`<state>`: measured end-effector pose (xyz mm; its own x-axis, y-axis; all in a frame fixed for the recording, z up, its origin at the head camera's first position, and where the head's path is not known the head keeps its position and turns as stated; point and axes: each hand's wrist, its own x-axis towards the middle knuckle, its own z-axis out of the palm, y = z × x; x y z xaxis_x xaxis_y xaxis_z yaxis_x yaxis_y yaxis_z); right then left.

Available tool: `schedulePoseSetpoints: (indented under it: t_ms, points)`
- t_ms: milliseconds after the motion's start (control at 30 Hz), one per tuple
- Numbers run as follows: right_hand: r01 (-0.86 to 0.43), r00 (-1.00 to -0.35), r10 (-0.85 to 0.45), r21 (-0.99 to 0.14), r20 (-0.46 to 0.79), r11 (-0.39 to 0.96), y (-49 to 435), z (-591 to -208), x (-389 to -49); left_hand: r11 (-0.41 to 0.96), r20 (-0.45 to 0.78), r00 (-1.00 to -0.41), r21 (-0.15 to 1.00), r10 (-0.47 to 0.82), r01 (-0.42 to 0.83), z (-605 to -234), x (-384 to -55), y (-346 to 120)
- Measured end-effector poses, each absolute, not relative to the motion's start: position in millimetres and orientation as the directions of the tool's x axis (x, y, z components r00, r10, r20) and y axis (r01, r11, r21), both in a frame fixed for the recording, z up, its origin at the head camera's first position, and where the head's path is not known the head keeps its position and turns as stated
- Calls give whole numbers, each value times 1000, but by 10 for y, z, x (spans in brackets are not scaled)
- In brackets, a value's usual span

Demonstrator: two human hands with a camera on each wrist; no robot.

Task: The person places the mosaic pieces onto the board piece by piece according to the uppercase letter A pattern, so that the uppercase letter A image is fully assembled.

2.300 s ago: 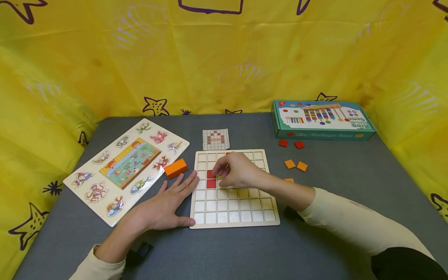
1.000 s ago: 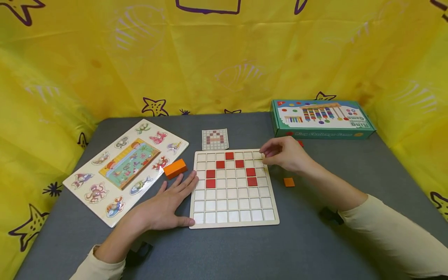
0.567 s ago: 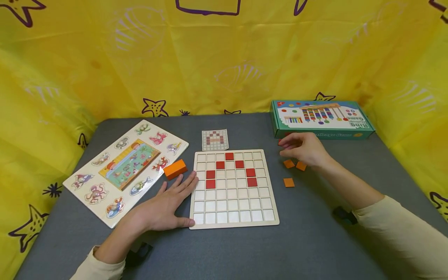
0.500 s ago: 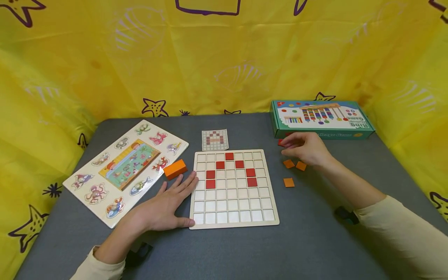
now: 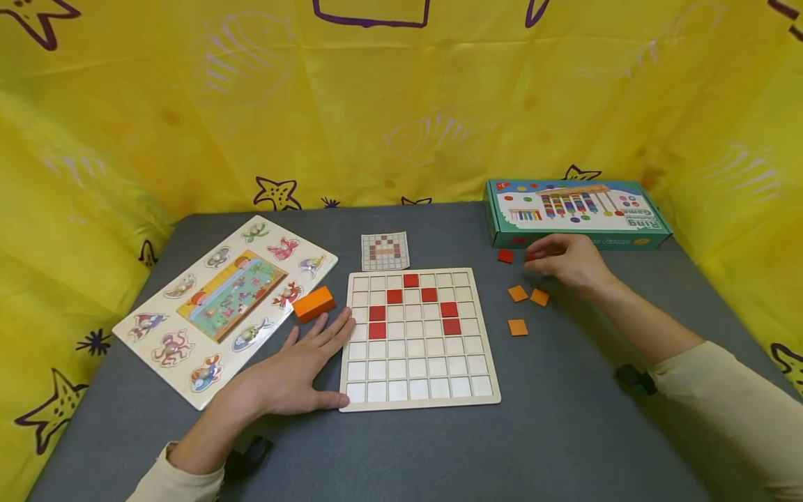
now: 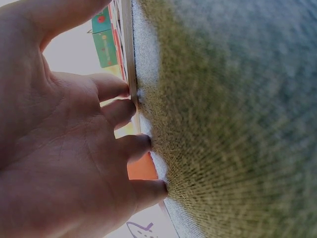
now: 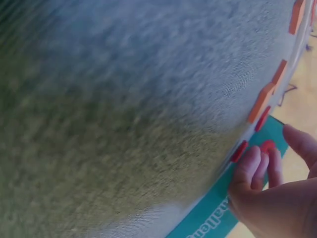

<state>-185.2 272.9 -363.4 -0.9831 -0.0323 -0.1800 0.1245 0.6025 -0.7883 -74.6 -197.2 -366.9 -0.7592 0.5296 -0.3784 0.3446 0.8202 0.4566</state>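
The wooden grid board (image 5: 417,367) lies in the middle of the table, with several red square tiles set in an arch in its upper cells. My left hand (image 5: 304,366) rests with fingers spread; its thumb and fingertips touch the board's left edge. Over to the right, my right hand (image 5: 571,261) reaches down at a red tile (image 5: 531,256), which its fingers partly cover. In the right wrist view, bent fingertips are right at that red tile (image 7: 239,150), thumb held apart. A second red tile (image 5: 505,256) lies just left of this hand.
Three orange tiles (image 5: 517,327) lie right of the board. A small grid pattern card (image 5: 385,263) sits behind it. Left are an orange block (image 5: 314,305) and a sea-animal puzzle board (image 5: 188,279). A green game box (image 5: 583,237) stands at the back right.
My right hand has left the board, moved right past the orange tiles, then slid from the left red tile to the right one. My left hand stays at the board's edge.
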Motion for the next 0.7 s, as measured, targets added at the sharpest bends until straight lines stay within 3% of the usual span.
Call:
schedulePoseSetpoints:
  t_ms: [700]
  points:
    - [165, -982, 73, -615, -173, 771, 2798, -3713, -1942, 815, -375, -757, 463, 535, 347, -3663, -737, -1981]
